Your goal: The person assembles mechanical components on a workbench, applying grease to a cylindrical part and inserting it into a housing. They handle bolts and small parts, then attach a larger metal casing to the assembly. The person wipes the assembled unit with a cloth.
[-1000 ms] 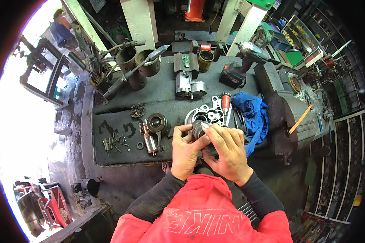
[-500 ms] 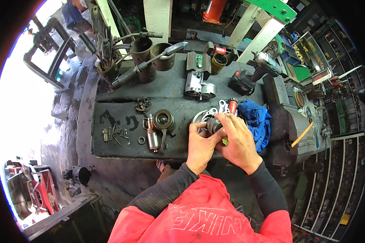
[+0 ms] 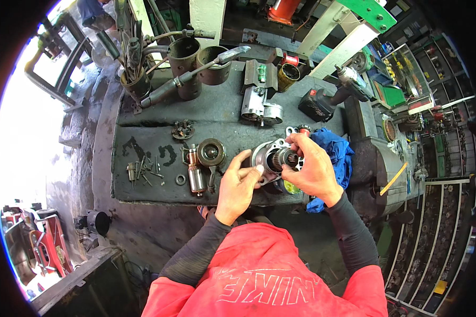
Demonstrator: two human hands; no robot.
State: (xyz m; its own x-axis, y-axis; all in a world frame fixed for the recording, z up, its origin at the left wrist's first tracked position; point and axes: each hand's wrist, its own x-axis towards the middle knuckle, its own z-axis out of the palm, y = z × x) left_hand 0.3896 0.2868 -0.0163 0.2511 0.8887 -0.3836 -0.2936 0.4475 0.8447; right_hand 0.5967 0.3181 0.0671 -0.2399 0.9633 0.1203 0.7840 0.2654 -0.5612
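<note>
A silver metal housing (image 3: 258, 157) with an open round mouth lies on the dark workbench, in front of me. Between the fingers and thumb of my right hand (image 3: 316, 168) is a toothed pinion gear (image 3: 286, 157), tilted over that mouth; how far it reaches inside is hard to see. My left hand (image 3: 237, 186) grips the housing's left rim, its thumb over the edge. Farther left stand a round dark metal part (image 3: 212, 151) with an arm and an armature (image 3: 197, 178) with a copper-coloured end. A small ring (image 3: 180, 179) and several loose bolts (image 3: 145, 171) lie beyond.
Crumpled blue cloth (image 3: 334, 153) lies right of the housing. A cordless impact wrench (image 3: 330, 98) and a silver motor assembly (image 3: 260, 108) occupy the back. Dark metal cups (image 3: 184, 66) with tools stand at the back left, a vise-like block (image 3: 373, 164) at the right.
My hands have moved apart, the left one down and leftward to the housing's rim. The pinion gear, earlier between both hands, is now in the right hand at the housing's mouth.
</note>
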